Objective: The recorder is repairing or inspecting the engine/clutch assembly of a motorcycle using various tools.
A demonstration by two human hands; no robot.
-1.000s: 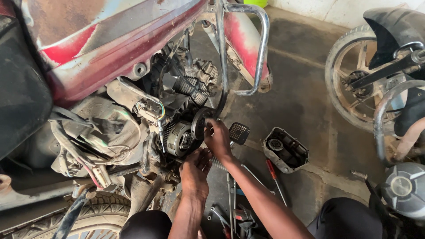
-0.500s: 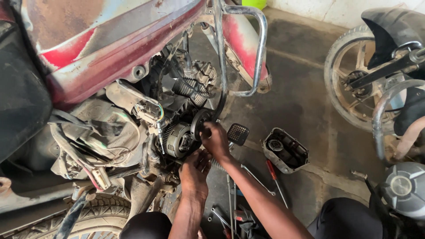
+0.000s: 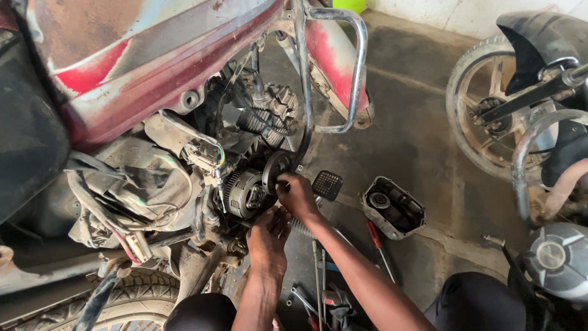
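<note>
A red motorcycle (image 3: 153,67) stands with its engine side uncovered. A round ribbed clutch assembly (image 3: 244,193) shows in the open engine, with a dark round disc (image 3: 274,170) at its right edge. My right hand (image 3: 297,195) grips that disc with its fingers curled on it. Just below the clutch, my left hand (image 3: 267,240) presses against the engine case, fingers bent; whether it holds anything is hidden.
A removed engine cover (image 3: 393,207) lies on the concrete floor to the right, a red-handled screwdriver (image 3: 375,236) beside it. Several tools (image 3: 318,288) lie below my arms. A chrome crash guard (image 3: 349,73) juts out above. Another motorcycle's wheel (image 3: 490,110) stands at right.
My right hand has shifted slightly left on the dark disc. The left hand stays under the clutch.
</note>
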